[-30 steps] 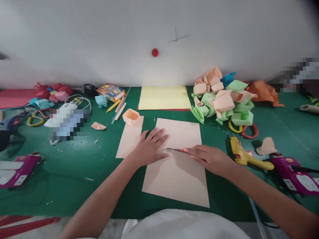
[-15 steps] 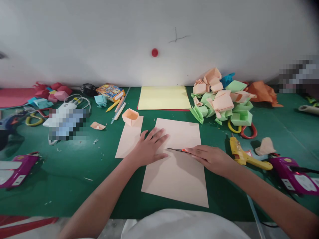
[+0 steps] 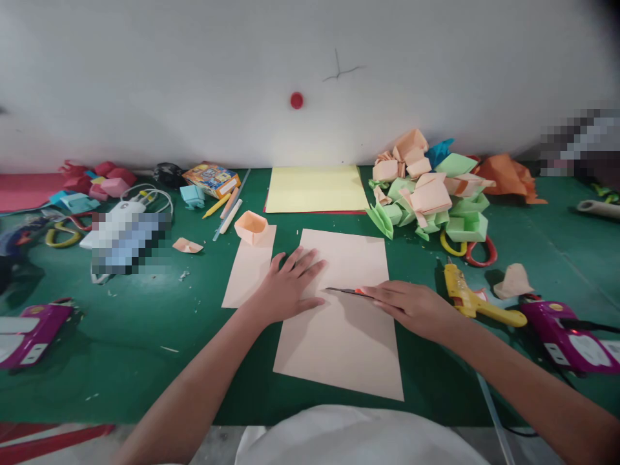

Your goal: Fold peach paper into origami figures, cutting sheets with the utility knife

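Observation:
A large peach paper sheet [image 3: 346, 336] lies on the green table [image 3: 145, 349] in front of me. My left hand [image 3: 285, 287] rests flat on the sheet's left part, fingers spread. My right hand [image 3: 411, 307] grips a craft knife [image 3: 345, 292] with an orange handle; its blade lies on the sheet, pointing left toward my left hand. A narrower peach strip [image 3: 249, 268] lies just left of the sheet, with a small folded peach paper box [image 3: 250, 226] at its far end.
A yellow sheet [image 3: 314, 188] lies by the wall. A pile of folded green and peach paper pieces [image 3: 431, 194] sits right of it. Near my right hand are a yellow glue gun [image 3: 467, 298], scissors [image 3: 467, 248] and a purple device [image 3: 566, 336]. Cables, pens and pink paper shapes [image 3: 104, 181] lie at left.
Nothing on the table has moved; only my view has shifted slightly. Both hands stay where they were.

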Demonstrator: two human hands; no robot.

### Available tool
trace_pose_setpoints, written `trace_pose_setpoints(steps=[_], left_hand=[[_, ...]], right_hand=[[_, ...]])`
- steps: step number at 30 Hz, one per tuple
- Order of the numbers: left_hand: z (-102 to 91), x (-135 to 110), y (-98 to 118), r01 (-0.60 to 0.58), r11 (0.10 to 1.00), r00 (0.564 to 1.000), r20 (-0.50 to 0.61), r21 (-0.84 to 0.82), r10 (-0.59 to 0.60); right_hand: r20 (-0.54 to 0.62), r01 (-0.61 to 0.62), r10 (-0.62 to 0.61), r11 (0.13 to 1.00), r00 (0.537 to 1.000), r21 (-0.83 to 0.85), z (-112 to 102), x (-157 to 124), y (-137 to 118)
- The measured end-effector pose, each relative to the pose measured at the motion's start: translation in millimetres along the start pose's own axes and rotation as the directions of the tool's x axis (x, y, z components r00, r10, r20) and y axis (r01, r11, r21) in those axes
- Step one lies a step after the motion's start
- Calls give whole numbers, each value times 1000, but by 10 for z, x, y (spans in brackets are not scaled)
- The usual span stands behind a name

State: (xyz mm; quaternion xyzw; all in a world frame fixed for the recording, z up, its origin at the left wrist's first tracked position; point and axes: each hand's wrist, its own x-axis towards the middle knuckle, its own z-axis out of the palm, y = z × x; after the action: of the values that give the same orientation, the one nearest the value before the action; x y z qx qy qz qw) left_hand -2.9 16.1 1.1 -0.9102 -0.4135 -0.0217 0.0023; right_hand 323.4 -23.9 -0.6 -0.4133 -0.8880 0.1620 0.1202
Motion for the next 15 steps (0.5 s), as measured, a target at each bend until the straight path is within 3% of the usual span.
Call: trace_pose_setpoints(steps=[15], left_hand=[[-10,6,4,0,1000,1000,14,-5,0]], right_hand=[[24,-18,17,1000,1000,1,-18,-49,48]])
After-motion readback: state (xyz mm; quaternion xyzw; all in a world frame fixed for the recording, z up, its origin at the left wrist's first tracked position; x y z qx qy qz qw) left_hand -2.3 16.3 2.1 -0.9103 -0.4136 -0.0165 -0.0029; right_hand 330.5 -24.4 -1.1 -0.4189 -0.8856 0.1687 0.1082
